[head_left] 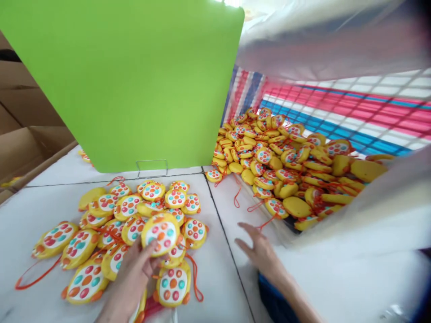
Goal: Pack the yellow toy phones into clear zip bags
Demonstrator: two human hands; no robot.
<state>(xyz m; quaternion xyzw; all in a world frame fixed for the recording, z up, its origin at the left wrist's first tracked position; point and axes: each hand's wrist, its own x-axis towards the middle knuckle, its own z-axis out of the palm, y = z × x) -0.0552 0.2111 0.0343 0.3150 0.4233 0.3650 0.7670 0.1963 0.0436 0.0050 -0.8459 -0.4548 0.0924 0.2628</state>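
Held in my left hand (pixel 136 269) is a yellow toy (pixel 161 234) with a white face and coloured dots, raised over a spread of similar toys. Those toys (pixel 85 282) lie on the white table, several with red cord loops. My right hand (pixel 254 246) is over the table to the right of the dark seam, fingers spread and nothing in them. Beyond it, a large heap of the same yellow toys (pixel 264 155) fills a container lined with clear plastic.
An upright green board (pixel 151 85) stands behind the spread toys, near a thin wire stand (pixel 151 168). Cardboard boxes (pixel 30 112) are at the left. Plastic sheeting (pixel 330 45) and striped cloth (pixel 336 107) border the heap at the right.
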